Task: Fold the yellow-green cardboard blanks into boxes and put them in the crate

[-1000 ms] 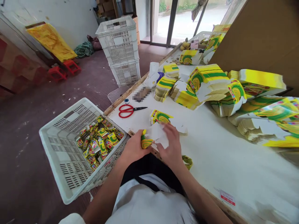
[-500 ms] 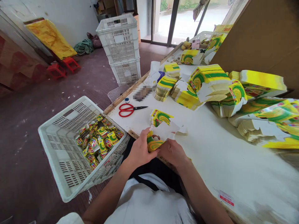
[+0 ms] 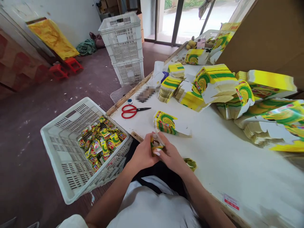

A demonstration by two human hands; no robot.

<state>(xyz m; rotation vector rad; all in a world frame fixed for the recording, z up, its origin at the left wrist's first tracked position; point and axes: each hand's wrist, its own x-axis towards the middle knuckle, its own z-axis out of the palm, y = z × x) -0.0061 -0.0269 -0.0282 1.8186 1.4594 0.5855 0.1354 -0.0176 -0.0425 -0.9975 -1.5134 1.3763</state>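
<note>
Between my two hands, in front of my body at the table edge, is a small yellow-green printed carton (image 3: 156,144). My left hand (image 3: 145,151) is closed round its left side. From the right, my right hand (image 3: 171,155) grips it, thumb on the near side and fingers at its top. Part of the carton is hidden by my fingers. Just beyond them lies a small stack of flat printed cartons (image 3: 166,122), its white flaps pointing right. A yellow-green ring-shaped piece (image 3: 190,164) lies beside my right forearm.
At the left stands a white crate (image 3: 68,152) holding many small yellow-green packs (image 3: 104,142). Red-handled scissors (image 3: 129,111) and a small blue spool (image 3: 129,101) lie on the table (image 3: 213,164). Stacked cartons (image 3: 213,79) fill its far side. White crates (image 3: 121,41) stand stacked behind.
My right hand has moved up round the carton, and the white flap sticking up from it is now folded in. The ring-shaped piece by my right forearm has come into view.
</note>
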